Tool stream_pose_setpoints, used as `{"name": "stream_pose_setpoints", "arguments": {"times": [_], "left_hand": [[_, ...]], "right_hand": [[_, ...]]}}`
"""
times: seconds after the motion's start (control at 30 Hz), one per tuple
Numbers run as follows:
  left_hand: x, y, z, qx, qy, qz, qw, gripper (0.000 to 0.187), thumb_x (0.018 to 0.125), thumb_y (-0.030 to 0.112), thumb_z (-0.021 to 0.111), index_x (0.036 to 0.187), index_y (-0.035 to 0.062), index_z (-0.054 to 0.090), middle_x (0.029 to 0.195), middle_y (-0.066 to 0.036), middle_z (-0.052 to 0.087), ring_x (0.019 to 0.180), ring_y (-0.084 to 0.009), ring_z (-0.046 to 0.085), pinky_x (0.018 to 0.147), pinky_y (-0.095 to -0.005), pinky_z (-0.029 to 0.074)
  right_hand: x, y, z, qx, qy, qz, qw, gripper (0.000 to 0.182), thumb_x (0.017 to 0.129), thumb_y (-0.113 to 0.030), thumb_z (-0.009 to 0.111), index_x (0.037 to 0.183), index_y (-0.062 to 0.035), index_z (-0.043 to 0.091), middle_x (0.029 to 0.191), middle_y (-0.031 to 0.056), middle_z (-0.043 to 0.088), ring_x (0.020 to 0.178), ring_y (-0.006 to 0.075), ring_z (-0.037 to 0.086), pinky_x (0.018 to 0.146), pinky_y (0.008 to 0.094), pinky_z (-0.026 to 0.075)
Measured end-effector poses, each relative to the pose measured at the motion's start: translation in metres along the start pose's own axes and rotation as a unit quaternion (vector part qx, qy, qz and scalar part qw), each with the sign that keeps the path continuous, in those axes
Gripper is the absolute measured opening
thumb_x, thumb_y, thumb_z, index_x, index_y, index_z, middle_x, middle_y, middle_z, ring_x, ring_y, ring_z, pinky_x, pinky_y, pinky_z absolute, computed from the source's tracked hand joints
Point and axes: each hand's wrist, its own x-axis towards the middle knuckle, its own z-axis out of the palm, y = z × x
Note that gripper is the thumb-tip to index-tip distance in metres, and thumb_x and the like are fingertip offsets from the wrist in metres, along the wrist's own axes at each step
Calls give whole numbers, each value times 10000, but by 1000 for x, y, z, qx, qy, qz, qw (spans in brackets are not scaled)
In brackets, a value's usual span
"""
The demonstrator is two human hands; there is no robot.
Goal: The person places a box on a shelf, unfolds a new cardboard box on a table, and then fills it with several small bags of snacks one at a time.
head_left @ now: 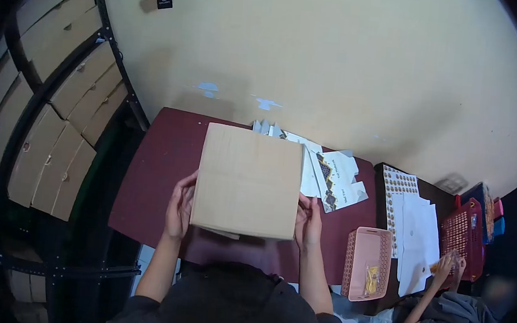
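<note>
Cardboard box (pixel 248 182), plain and tan, in the middle of the view, over the near part of a dark red surface (pixel 152 177). A broad, unmarked face of it is turned up toward the camera. Whether its underside rests on the surface or is raised above it cannot be told from this angle; a darker patch of shadow lies just below its near edge, where a small bit of card pokes out.

Two bare hands grasp the box from opposite sides, toward its near corners: the left hand (pixel 180 207) at the left side, the right hand (pixel 309 224) at the right. Each grip is curved inward against the card, with some fingers hidden by the box.

Holding it well seems to call for even, flat pressure from both palms, since thin card could bow if squeezed. Matching the height of the two hands should stop the box tilting, and fingers spread low on the sides would probably support it better than fingertips alone. That loose bit of card at the near edge deserves care, as it could catch.

Printed white card pieces (pixel 345 190) lie right behind the box, partly covered by it, and may snag if brushed. Farther right, a pink basket (pixel 361 256) stands well apart from the box.
</note>
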Motion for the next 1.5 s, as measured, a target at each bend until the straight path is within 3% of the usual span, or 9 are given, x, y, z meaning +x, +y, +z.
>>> {"name": "stream_pose_setpoints", "arguments": {"times": [0.33,0.6,0.8,0.9,1.0,1.07,1.3,1.37,1.5], "left_hand": [[-14,-106,-37,155,16,-130,979,580,843,314,527,1318,80,289,1316,-124,269,1271,-246,233,1034,-386,219],[-33,-93,-8,598,-78,-171,780,1171,491,257,812,1383,164,59,1349,-230,121,1295,-374,141,1032,-456,242],[-23,-60,-39,277,26,-214,936,810,615,-44,549,1315,107,170,1302,-210,315,1210,-326,346,1005,-402,297],[-29,-48,-57,330,57,-131,933,889,621,-65,586,1355,99,113,1342,-231,250,1257,-362,283,1015,-414,293],[-33,-19,-48,673,95,-61,731,1073,579,7,737,1397,99,48,1402,-261,72,1307,-435,113,1033,-473,262],[-34,-19,-43,827,-4,-79,556,983,637,14,690,1397,77,71,1414,-259,88,1305,-440,120,1048,-461,239],[-61,-98,-105,291,-154,-343,879,958,800,122,613,1397,114,-136,1448,-182,118,1312,-264,172,1046,-364,213],[-62,-82,-90,286,-159,-330,885,1035,768,187,657,1386,141,-172,1443,-211,106,1318,-290,171,1049,-362,209],[-53,-86,-90,387,-170,-304,854,1351,546,382,822,1363,180,-235,1435,-258,60,1344,-338,56,1070,-403,158]], "right_hand": [[-11,65,-18,-127,-4,70,989,600,932,-342,402,1397,-44,168,1436,161,193,1345,250,142,1088,358,111],[-19,65,-28,-331,17,18,943,643,873,-25,474,1417,-130,149,1208,168,500,1027,148,518,863,242,398],[-18,54,-82,-403,99,-47,909,631,853,1,421,1415,-175,193,889,91,604,740,71,489,688,202,411],[-24,73,-113,-610,39,13,792,538,859,-112,461,1371,-87,298,1043,277,576,923,260,590,833,294,432],[-28,113,-113,-778,69,-43,624,560,868,-281,473,1307,42,345,1097,319,532,988,355,565,872,354,423],[-28,133,-101,-773,52,11,632,604,850,-339,487,1252,97,373,1092,332,522,1022,388,536,906,379,401],[-8,126,-92,-612,-82,243,748,576,839,-416,504,1208,24,473,1058,225,589,976,302,583,818,352,444],[-12,108,-69,-649,-78,235,719,560,846,-417,500,1217,1,480,1037,200,605,956,276,594,817,332,447],[-7,106,-58,-423,-57,146,893,665,852,-341,558,1364,-42,256,1253,194,462,1123,254,488,925,324,388]]}}
